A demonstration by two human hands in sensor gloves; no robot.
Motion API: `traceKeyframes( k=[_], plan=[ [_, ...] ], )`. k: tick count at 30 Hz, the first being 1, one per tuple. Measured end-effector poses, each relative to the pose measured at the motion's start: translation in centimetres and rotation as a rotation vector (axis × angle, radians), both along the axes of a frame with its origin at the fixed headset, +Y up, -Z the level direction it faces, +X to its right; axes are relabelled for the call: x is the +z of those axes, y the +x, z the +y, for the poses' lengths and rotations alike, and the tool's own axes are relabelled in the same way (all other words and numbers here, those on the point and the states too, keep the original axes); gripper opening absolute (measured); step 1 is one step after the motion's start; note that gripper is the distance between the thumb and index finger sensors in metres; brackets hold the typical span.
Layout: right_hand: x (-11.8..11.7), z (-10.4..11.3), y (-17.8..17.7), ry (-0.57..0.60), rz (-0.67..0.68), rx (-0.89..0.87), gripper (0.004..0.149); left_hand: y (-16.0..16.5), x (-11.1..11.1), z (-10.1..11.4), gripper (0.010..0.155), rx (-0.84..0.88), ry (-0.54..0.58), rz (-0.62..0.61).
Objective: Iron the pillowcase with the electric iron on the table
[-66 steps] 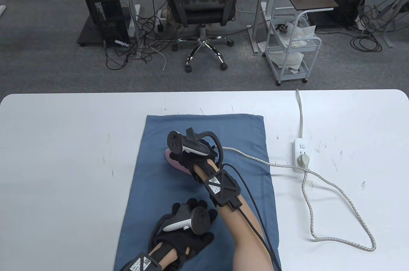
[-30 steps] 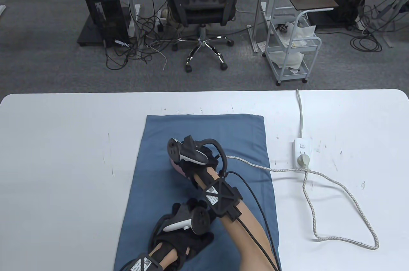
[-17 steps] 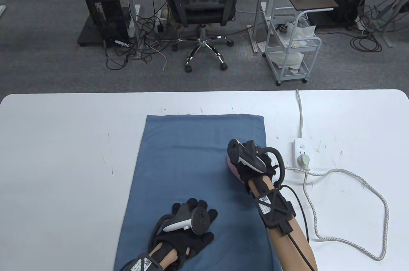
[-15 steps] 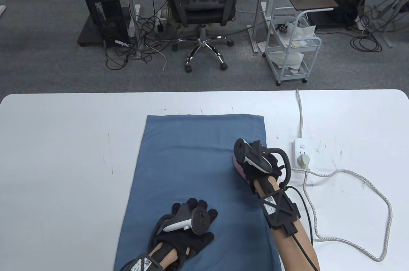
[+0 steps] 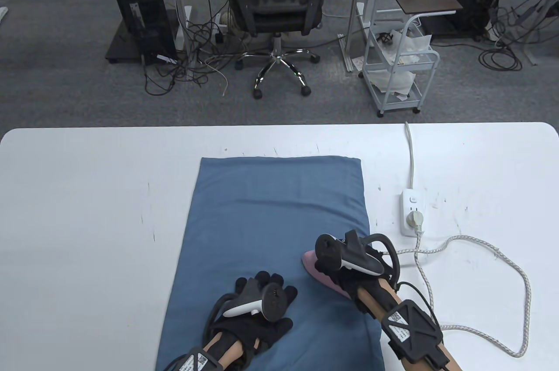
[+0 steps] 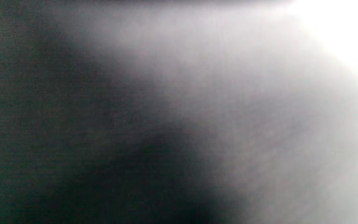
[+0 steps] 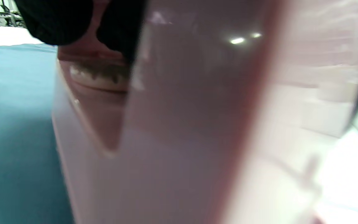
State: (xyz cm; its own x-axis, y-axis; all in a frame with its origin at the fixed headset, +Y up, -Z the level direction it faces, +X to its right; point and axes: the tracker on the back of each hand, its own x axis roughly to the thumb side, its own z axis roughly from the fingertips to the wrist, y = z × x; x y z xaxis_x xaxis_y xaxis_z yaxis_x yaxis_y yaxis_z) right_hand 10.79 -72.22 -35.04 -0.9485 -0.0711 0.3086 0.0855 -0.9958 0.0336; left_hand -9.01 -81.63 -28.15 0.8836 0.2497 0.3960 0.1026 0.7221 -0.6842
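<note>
Your right hand (image 5: 349, 264) is wrapped around the handle of the pink electric iron (image 5: 315, 267), and the iron sits on the near right part of the blue pillowcase (image 5: 270, 213), close to its right edge. From the right wrist view the iron's glossy pink body (image 7: 179, 124) fills the frame with dark gloved fingers (image 7: 54, 18) curled over the top of it — a closed grip, though how each finger lies you can't make out from above, since the tracker covers them.

Your left hand (image 5: 257, 310) rests flat on the pillowcase near its front edge, fingers spread and pressing the cloth down. The left wrist view is only a grey blur, so it adds nothing.

Now the handling. The pillowcase looks soft and limp; it will likely bunch or drag under the soleplate if nothing pins it, so that flat left palm is your anchor. Keep it well clear of the iron's nose. The iron itself reads as rigid, smooth-shelled and fairly weighty — the handle is the only sensible place to hold it, as the soleplate is presumably hot.

Watch the braided cord (image 5: 480, 244): it runs from the plug in the white power strip (image 5: 412, 213) and loops over the white table (image 5: 87, 213) to your right. It looks slack enough for now, but it could snag or tug on a long stroke toward the far left corner.
</note>
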Motion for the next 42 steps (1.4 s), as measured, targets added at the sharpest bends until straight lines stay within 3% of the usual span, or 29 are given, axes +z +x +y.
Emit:
traceKeyframes(
  k=[3, 12, 16, 22, 28, 33, 37, 42],
  plan=[
    [-0.7, -0.1, 0.4, 0.045, -0.038, 0.061, 0.067, 0.0, 0.0, 0.0, 0.073, -0.001, 0.001, 0.000],
    [-7.7, -0.2, 4.0, 0.084, -0.383, 0.116, 0.069, 0.0, 0.0, 0.0, 0.073, -0.001, 0.000, 0.000],
    [-8.9, -0.2, 4.4, 0.084, -0.431, 0.095, 0.068, 0.0, 0.0, 0.0, 0.073, -0.001, 0.000, 0.000],
    [-7.7, 0.8, 5.3, 0.077, -0.368, -0.063, 0.065, 0.0, 0.0, 0.0, 0.073, 0.000, 0.000, 0.000],
    [-3.9, 3.5, 6.1, 0.116, -0.245, -0.260, 0.065, 0.0, 0.0, 0.0, 0.073, 0.002, -0.002, 0.000],
    [-2.4, 4.8, 6.4, 0.147, -0.191, -0.300, 0.065, 0.0, 0.0, 0.1, 0.073, 0.007, 0.005, 0.002],
    [-2.1, 5.5, 6.5, 0.167, -0.167, -0.292, 0.065, 0.1, -0.2, 0.9, 0.073, 0.016, 0.091, 0.011],
    [-2.4, 5.7, 6.5, 0.172, -0.142, -0.284, 0.065, 0.0, -3.0, 2.4, 0.073, 0.046, 0.164, 0.061]
  ],
)
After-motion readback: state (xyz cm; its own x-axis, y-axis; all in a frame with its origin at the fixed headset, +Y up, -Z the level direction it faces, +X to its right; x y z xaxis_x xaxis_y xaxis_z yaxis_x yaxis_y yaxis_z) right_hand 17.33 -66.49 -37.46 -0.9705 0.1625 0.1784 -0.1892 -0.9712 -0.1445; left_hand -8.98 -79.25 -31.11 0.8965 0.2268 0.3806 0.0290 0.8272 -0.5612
